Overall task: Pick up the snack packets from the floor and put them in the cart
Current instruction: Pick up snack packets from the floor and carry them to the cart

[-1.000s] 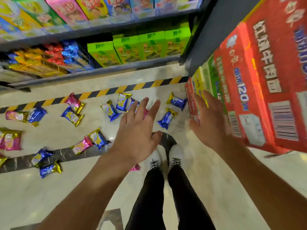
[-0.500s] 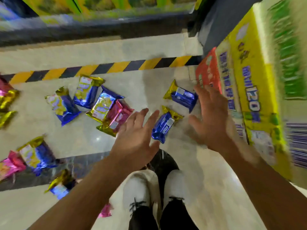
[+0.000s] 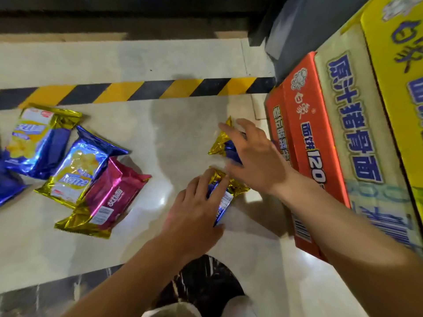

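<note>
Two blue-and-gold snack packets lie on the pale floor by my hands. My left hand (image 3: 194, 216) is on the nearer packet (image 3: 235, 187), fingers across its top and thumb at its lower end, gripping it. My right hand (image 3: 256, 161) lies over the farther packet (image 3: 218, 145) with fingers spread fairly straight, touching it. To the left lie a pink packet (image 3: 109, 197) and two blue-and-yellow packets (image 3: 75, 170) (image 3: 36, 138), partly overlapping. No cart is in view.
Stacked orange and yellow cartons (image 3: 306, 133) stand close on the right, almost touching my right forearm. A yellow-and-black hazard stripe (image 3: 146, 89) crosses the floor ahead, with a dark shelf base beyond it. My shoes (image 3: 164, 313) show at the bottom edge.
I have bent much lower, so the floor fills the view. Both hands dropped from above the floor onto the two blue packets; the left one now grips its packet.
</note>
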`<state>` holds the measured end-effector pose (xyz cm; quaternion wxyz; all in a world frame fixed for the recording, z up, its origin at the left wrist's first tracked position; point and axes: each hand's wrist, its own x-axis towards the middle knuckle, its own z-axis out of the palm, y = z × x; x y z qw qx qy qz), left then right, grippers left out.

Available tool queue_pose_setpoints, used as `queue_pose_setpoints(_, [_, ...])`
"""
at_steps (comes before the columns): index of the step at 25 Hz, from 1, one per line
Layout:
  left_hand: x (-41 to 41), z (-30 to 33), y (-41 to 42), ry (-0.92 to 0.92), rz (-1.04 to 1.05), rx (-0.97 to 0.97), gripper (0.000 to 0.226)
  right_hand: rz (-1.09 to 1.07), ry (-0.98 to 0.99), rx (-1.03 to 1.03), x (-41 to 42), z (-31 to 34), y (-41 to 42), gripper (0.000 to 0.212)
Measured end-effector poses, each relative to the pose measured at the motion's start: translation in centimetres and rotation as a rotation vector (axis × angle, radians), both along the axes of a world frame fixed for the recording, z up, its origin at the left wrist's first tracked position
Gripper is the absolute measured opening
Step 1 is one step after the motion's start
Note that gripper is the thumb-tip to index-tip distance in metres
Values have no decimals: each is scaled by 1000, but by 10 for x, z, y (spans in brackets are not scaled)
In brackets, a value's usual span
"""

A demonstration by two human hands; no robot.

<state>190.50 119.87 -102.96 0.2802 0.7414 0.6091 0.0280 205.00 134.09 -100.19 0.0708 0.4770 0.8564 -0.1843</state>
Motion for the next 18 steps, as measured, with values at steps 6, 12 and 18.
queue_pose_setpoints(6, [5, -15, 1, 140, 40, -1, 103, 40, -280, 77, 0, -24, 4, 78])
queue_pose_setpoints(12, [1, -18, -4, 127, 45, 23, 94, 72, -325, 410, -2, -39, 3, 55])
queue_pose_setpoints(18, [-22, 20, -22, -41, 364, -70, 88, -13, -245, 89, -3, 5, -6, 66])
